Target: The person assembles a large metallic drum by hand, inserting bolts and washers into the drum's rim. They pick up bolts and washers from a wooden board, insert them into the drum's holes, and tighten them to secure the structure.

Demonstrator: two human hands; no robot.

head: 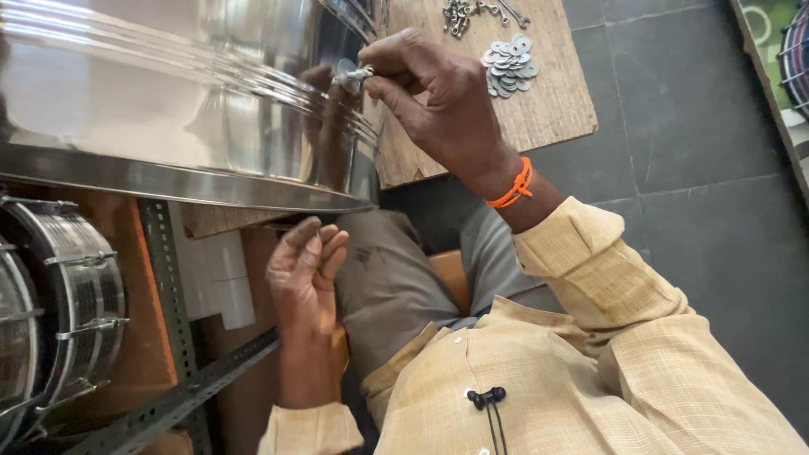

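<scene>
A large shiny steel drum shell (168, 101) fills the upper left. My right hand (438, 101), with an orange band on the wrist, pinches a small metal bolt fitting (352, 77) against the shell's side wall. My left hand (303, 270) reaches up under the shell's lower rim (253, 195) with its fingers bunched together at the edge. Whether those fingers hold anything is hidden.
A wooden board (548, 109) behind the shell carries a pile of flat washers (508, 66) and some bolts and small spanners (472, 13). A finished metal drum with tension lugs (59, 295) sits at the left by a slotted steel rack (168, 278). Grey floor tiles (691, 126) lie to the right.
</scene>
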